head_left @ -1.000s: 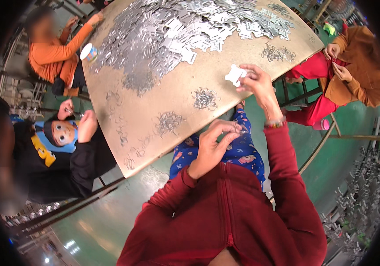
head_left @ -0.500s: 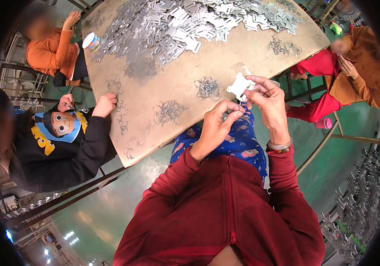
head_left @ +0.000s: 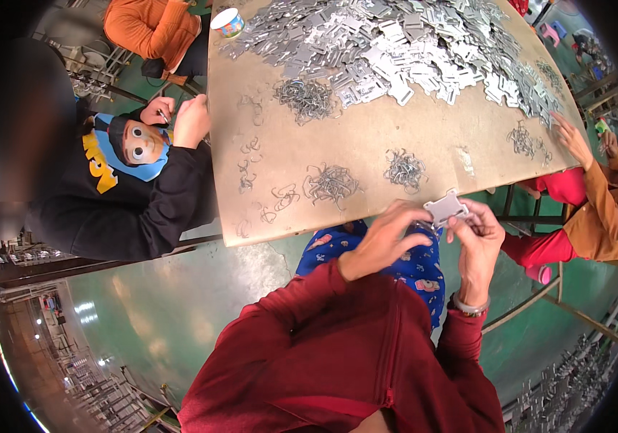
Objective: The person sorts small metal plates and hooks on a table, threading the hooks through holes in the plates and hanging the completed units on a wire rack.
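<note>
My right hand (head_left: 478, 242) pinches a flat silver metal plate (head_left: 444, 206) with notched corners and a slot, just off the table's near edge above my lap. Against the plate's left edge are the fingertips of my left hand (head_left: 388, 234), its thumb and index finger curved around a small shiny bit of metal that I cannot make out clearly. Close beyond my hands on the table lie two heaps of bent wire hooks, a middle heap (head_left: 405, 169) and a left heap (head_left: 332, 185).
Many similar plates (head_left: 395, 50) cover the far part of the brown table (head_left: 280, 144). More wire pieces (head_left: 305, 99) lie beside them, near a paper cup (head_left: 227, 23). A person in black (head_left: 157, 187) sits at left, one in orange (head_left: 154, 29) beyond, another in brown (head_left: 605, 209) at right.
The view has shifted, so the table sits further right. My left hand has loosened its pinch and come up to the plate, which is tilted differently. The person at right now reaches onto the table.
</note>
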`<state>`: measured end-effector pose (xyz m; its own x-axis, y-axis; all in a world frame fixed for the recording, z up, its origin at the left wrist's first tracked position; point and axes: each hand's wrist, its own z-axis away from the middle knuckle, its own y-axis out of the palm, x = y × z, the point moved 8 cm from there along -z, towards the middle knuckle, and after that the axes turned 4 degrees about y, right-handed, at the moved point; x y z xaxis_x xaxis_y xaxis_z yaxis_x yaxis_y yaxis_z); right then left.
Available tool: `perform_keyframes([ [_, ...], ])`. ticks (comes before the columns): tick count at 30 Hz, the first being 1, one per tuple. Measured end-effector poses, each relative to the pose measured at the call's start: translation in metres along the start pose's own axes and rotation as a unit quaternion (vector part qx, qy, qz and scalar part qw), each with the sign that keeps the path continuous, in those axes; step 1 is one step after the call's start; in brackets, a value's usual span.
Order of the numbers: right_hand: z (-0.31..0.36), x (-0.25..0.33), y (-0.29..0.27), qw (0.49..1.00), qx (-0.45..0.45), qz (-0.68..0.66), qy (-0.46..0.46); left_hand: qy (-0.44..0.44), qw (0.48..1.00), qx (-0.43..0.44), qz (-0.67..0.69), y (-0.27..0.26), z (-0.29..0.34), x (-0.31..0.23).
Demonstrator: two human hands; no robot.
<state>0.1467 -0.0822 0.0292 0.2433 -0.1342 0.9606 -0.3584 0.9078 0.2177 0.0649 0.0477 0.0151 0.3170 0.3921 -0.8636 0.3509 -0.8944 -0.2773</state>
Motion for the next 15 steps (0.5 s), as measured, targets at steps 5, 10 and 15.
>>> perform_keyframes([
  [5,-0.003,0.008,0.001,1.0,0.008,0.003,-0.009,-0.077,0.969,-0.022,-0.233,-0.098,-0.044,0.06],
  [10,-0.001,0.023,-0.018,0.999,-0.009,0.05,-0.019,-0.013,0.882,0.042,-0.47,-0.124,-0.103,0.125],
  [15,0.004,0.015,-0.008,0.997,0.041,0.057,0.011,-0.046,0.84,0.082,-0.534,-0.148,-0.075,0.167],
])
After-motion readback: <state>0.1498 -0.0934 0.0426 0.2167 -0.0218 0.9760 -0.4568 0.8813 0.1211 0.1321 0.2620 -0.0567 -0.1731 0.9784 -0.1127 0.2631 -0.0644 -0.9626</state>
